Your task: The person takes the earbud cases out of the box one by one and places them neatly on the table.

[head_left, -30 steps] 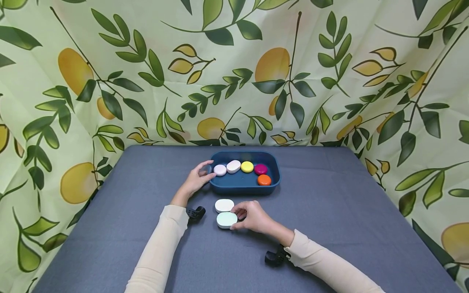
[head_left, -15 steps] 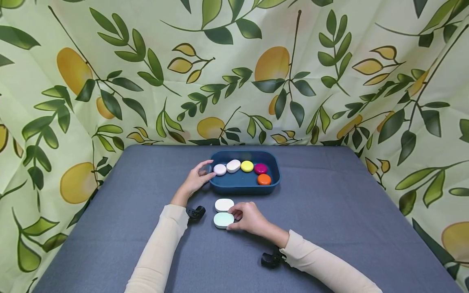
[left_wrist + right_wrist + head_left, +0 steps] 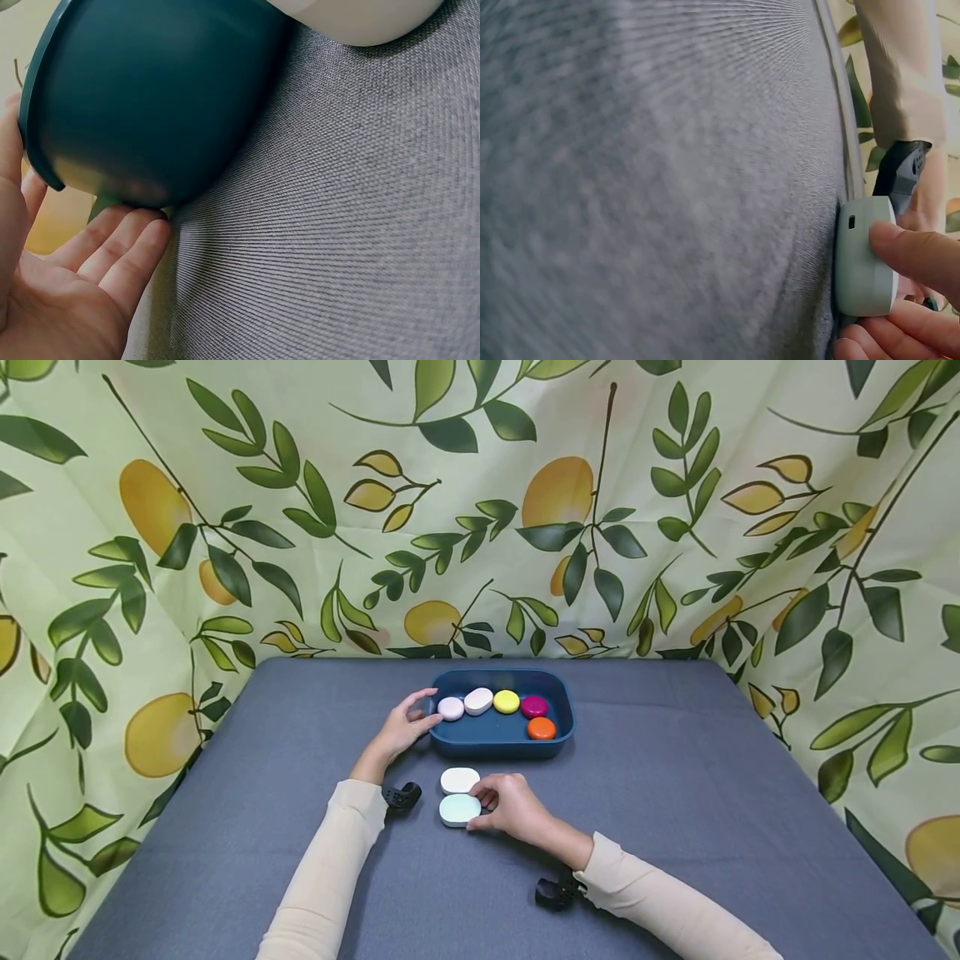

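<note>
On the blue-grey cloth, my right hand [image 3: 517,806] grips a mint-green earbud case [image 3: 460,810] by its right end. In the right wrist view, the thumb presses on this case [image 3: 864,259], fingers are at its lower end, and a small port slot shows in its side. Just beyond it lies a white earbud case [image 3: 459,780], partly behind the mint one. My left hand [image 3: 399,731] is at the left end of a dark blue bin [image 3: 487,749], thumb and forefinger at its rim. The left wrist view shows the other fingers [image 3: 135,259] nearly straight against its outer wall.
Inside the bin sit several small rounded cases: a lilac one [image 3: 451,708], a pale pink one [image 3: 478,701], a yellow one [image 3: 506,702], a magenta one [image 3: 534,707] and an orange one [image 3: 542,728]. A leaf-and-fruit patterned curtain [image 3: 480,468] stands behind the table [image 3: 660,760].
My right hand has slid the mint-green case slightly left, more directly in front of the white one; in the last half second it barely moves. The left hand and bin stay put.
</note>
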Demonstrator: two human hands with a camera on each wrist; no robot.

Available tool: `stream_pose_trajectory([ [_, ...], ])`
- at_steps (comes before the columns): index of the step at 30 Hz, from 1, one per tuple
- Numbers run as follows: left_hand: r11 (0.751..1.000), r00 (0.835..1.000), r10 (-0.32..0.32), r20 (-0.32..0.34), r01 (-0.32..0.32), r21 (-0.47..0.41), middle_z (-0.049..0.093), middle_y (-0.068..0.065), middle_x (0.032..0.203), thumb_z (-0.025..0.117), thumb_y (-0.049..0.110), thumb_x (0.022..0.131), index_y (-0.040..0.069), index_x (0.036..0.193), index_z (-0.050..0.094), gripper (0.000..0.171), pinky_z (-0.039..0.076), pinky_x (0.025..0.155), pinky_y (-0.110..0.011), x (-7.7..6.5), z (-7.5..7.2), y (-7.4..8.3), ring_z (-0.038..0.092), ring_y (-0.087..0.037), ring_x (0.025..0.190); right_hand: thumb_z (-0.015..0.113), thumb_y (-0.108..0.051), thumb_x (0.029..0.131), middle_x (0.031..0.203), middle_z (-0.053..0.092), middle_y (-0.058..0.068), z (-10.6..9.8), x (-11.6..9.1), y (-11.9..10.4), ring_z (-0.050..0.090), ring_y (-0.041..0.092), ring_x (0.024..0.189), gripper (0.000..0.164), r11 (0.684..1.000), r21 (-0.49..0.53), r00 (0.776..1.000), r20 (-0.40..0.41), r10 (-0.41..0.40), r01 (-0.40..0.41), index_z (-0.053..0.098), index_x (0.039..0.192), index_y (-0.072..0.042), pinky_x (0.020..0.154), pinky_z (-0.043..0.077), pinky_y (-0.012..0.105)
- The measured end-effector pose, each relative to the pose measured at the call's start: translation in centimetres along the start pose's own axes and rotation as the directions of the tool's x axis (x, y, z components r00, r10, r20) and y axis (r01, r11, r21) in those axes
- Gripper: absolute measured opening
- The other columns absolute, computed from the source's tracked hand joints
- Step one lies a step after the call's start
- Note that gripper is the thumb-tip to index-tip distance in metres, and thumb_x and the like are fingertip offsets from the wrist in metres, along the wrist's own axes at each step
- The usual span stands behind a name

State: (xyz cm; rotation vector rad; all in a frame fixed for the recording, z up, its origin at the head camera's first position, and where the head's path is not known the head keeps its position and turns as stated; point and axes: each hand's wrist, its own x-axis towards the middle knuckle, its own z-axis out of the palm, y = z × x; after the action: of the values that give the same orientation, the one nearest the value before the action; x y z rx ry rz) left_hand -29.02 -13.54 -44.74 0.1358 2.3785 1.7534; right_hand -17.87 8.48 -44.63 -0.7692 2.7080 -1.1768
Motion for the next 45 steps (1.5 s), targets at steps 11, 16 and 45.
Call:
stream_pose_trajectory([
  [11,1.0,1.0,-0.004,-0.001,0.004,-0.022,0.039,-0.024,0.151,0.063,0.02,0.094,0.022,0.145,0.042,0.055,0.042,0.11,-0.05,-0.1,-0.2,-0.2,0.047,-0.036,0.136,0.086,-0.012,0.07,0.085,0.073,0.013,-1.6,0.0,-0.4,0.067,0.019,0.074,0.032,0.998,0.06,1.0,-0.013,-0.028,0.029,0.071,0.095,0.001,0.067,0.056,0.017],
  [16,1.0,1.0,-0.009,-0.01,0.009,-0.009,0.04,-0.023,0.15,0.063,0.021,0.094,0.023,0.144,0.043,0.054,0.043,0.109,-0.049,0.1,-0.2,-0.2,0.048,-0.035,0.134,0.083,-0.013,0.074,0.088,0.074,0.015,-2.9,0.5,-0.7,0.068,0.017,0.075,0.03,0.995,0.093,0.999,-0.027,-0.044,0.047,0.071,0.097,0.001,0.069,0.056,0.017],
  [45,1.0,1.0,-0.016,-0.004,0.016,-0.015,0.041,-0.026,0.149,0.062,0.02,0.094,0.018,0.147,0.04,0.057,0.045,0.107,-0.044,0.0,0.0,0.2,0.049,-0.036,0.133,0.079,-0.009,0.078,0.094,0.074,0.021,-6.1,7.8,2.3,0.071,0.028,0.083,0.03,0.983,0.134,0.947,-0.279,0.16,-0.127,0.07,0.102,0.007,0.072,0.058,0.029],
])
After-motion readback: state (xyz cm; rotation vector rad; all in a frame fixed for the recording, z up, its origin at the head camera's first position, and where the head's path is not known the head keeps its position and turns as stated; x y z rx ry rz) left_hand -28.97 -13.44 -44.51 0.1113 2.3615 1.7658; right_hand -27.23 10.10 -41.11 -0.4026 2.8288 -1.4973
